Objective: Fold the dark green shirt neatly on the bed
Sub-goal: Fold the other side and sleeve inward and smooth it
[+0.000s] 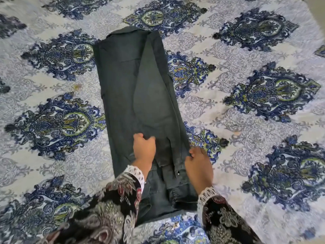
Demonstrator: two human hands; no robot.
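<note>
The dark green shirt (133, 92) lies on the bed as a long narrow strip, its collar at the far end and its sides folded inward. A sleeve with a metal snap runs down the right side toward me. My left hand (144, 148) pinches a fold of the fabric in the middle of the strip's near half. At the strip's right edge, my right hand (198, 166) grips the cloth beside the sleeve cuff. My patterned sleeves cover the nearest end of the shirt.
The bed cover (246, 85) is pale grey with large blue and green medallions and spreads on all sides of the shirt. A strip of bare floor or wall (318, 7) shows at the top right corner.
</note>
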